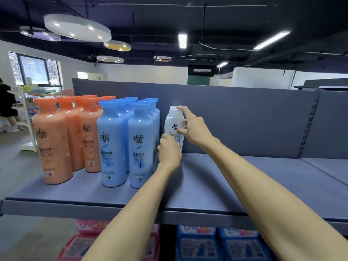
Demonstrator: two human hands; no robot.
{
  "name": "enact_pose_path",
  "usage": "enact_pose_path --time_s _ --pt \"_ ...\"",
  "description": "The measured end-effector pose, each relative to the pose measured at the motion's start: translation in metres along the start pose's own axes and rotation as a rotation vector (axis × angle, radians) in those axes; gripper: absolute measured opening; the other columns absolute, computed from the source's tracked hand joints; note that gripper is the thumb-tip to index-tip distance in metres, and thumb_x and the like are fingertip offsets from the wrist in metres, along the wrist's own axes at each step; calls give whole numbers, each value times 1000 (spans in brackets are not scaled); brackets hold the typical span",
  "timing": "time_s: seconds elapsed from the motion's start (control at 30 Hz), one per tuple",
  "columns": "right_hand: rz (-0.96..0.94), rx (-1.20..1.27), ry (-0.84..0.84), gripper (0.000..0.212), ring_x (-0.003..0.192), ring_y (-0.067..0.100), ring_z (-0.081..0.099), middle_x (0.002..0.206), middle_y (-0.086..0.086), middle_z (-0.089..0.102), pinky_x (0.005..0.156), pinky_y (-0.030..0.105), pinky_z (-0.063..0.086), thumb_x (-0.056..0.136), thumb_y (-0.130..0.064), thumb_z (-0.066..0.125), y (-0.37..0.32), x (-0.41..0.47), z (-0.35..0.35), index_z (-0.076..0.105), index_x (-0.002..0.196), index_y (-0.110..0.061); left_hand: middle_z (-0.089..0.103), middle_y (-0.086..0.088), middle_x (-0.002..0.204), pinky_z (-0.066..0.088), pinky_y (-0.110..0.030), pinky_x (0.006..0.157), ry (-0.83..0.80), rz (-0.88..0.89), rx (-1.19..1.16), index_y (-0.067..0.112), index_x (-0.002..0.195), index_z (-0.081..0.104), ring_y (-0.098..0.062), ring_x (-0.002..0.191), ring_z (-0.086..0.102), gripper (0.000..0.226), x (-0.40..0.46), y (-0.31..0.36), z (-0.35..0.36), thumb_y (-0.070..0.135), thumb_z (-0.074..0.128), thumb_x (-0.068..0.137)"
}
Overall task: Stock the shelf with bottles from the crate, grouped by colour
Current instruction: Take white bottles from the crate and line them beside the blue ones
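I am looking down at a grey-blue shelf (216, 185) whose raised front lip runs across the lower view. A white bottle (174, 123) stands upright at the back of it, long axis vertical, cap up, label facing me, close to the back panel (244, 119). My left hand (168, 150) is curled around the bottle's lower part. My right hand (192, 127) holds it higher up, index finger stretched onto the cap, thumb pressing the label. Just beside the bottle on the left stands a block of blue bottles (140, 144), all upright, caps up; I cannot tell whether the white one touches them. Left of those, a block of orange bottles (54, 140) reaches almost to the shelf's left end. To the right of the white bottle the shelf surface lies open as far as a slotted upright (308, 127). Below the front lip, pink packs (79, 245) and blue packs (216, 243) sit on a lower level.
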State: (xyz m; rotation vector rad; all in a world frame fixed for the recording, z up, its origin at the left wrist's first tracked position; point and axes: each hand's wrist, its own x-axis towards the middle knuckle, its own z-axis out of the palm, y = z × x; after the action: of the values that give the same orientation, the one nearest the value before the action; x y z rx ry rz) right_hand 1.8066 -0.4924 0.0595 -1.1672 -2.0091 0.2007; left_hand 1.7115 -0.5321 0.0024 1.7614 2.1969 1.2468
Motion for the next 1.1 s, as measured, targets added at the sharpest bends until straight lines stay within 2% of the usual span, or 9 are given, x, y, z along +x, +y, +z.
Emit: enact_pose_path --time_s 0.43,0.6,0.67,0.77,0.8,0.83,0.93,1.1 --pt "40 -50 -17 75 83 28 64 101 15 65 78 42 56 89 -12 65 -3 4 6 25 140 -49 52 -19 129 47 -38 88 -39 -26 4 -5 128 37 -36 116 58 49 4 -5 9 19 62 94" --pt "112 -54 -53 100 88 30 60 95 14 61 87 44 53 88 -12 71 -16 -26 -11 5 153 -49 45 -20 136 45 -39 92 -100 -43 10 -8 137 30 -37 120 54 53 -32 -6 0 20 52 97" --pt "95 -94 -62 98 100 30 58 105 11 61 92 44 50 87 -14 74 -24 -43 -20 10 156 -41 47 -18 133 42 -39 92 -105 26 6 -4 134 35 -36 118 53 49 -49 -5 -13 22 52 96" --pt "4 -223 -86 86 138 29 39 149 10 44 108 46 39 86 -18 76 -35 -78 -31 27 154 -31 51 -12 124 41 -38 90 -126 182 -42 7 130 42 -32 115 51 45 -81 -11 -37 25 55 91" --pt "-14 -232 -92 81 141 25 37 152 7 42 110 45 37 86 -19 76 -37 -93 -34 31 153 -29 52 -9 125 41 -37 90 -118 218 -56 9 132 42 -30 117 51 47 -94 -15 -45 27 56 91" --pt "-32 -231 -88 78 137 21 43 149 3 46 108 44 39 86 -20 76 -38 -109 -36 35 151 -28 52 -7 128 41 -37 91 -97 251 -64 11 136 41 -27 119 50 51 -108 -20 -52 28 57 90" --pt "-59 -239 -74 73 112 20 58 134 0 59 97 42 47 85 -21 76 -41 -147 -40 40 148 -29 50 -3 137 44 -35 92 -27 391 -20 14 144 38 -22 123 50 60 -135 -26 -62 31 58 90" --pt "-61 -223 2 65 128 18 52 142 -3 55 103 41 44 88 -22 73 -48 -193 -38 45 146 -25 50 0 140 50 -34 88 36 496 42 13 143 42 -19 124 51 61 -174 -33 -72 27 62 87"
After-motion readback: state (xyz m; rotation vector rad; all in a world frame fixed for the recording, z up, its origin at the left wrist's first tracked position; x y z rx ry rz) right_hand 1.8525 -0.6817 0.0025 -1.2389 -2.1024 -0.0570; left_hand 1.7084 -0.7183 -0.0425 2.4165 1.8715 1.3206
